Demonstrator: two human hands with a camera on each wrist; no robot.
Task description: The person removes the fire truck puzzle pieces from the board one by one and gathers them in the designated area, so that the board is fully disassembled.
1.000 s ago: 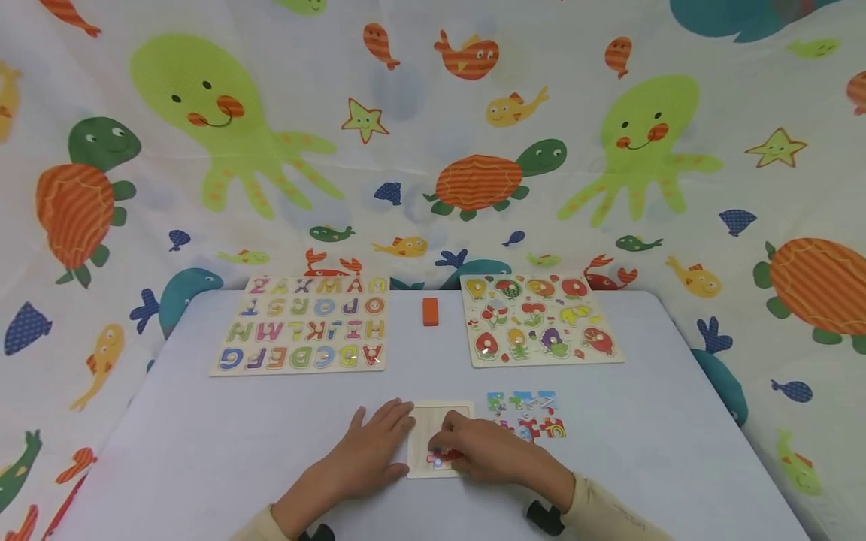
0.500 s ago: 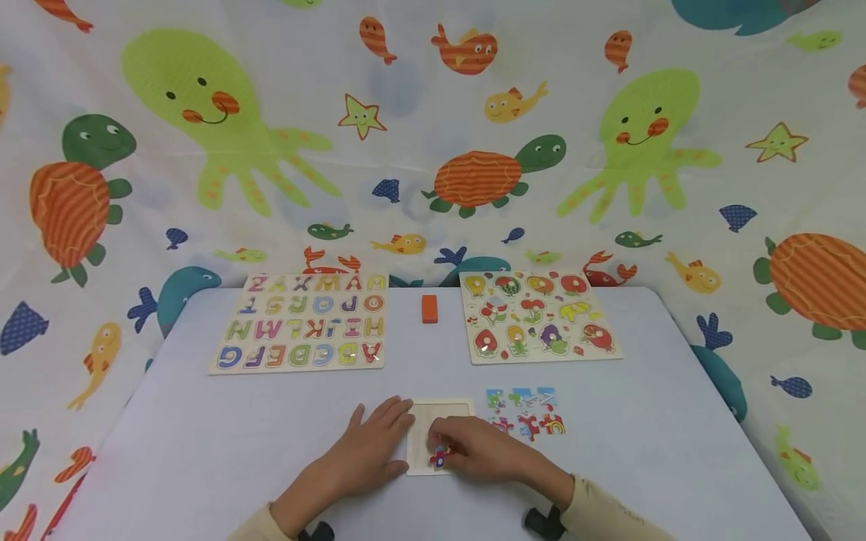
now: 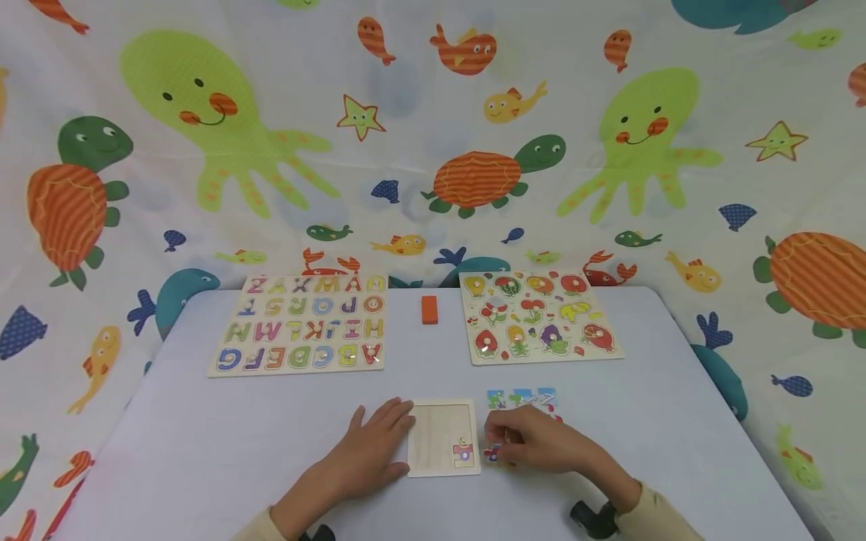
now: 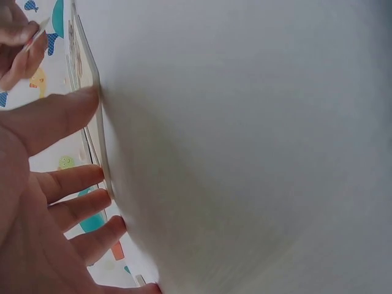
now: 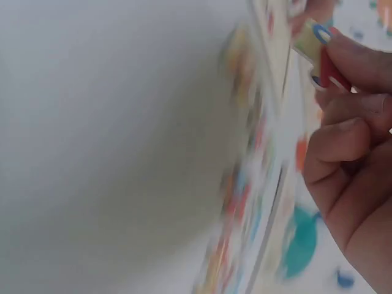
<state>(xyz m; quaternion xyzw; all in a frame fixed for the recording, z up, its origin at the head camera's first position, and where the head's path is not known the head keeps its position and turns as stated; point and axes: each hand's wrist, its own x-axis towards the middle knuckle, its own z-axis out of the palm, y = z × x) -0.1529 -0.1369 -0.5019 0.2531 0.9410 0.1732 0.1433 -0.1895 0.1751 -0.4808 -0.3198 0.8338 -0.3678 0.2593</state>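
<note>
A small square wooden puzzle tray (image 3: 433, 428) lies near the front of the table, with one jigsaw piece (image 3: 463, 454) in its lower right corner. My left hand (image 3: 372, 443) rests flat with spread fingers, fingertips and thumb touching the tray's left edge. Just right of the tray, my right hand (image 3: 541, 439) pinches another jigsaw piece, mostly covered in the head view. In the right wrist view this pinched piece (image 5: 323, 55) shows red, pale yellow and blue between thumb and fingers. Loose jigsaw pieces (image 3: 521, 397) lie behind the right hand, which partly hides them.
A wooden alphabet board (image 3: 301, 324) stands at the back left of the white table (image 3: 237, 451). A fruit puzzle board (image 3: 541, 318) lies at the back right. Between them is an orange block (image 3: 429, 309). A patterned cloth (image 3: 419, 98) hangs behind the table.
My right hand has moved right, off the tray, carrying a pinched jigsaw piece. The piece in the tray's lower right corner is now uncovered. My left hand has stayed in place.
</note>
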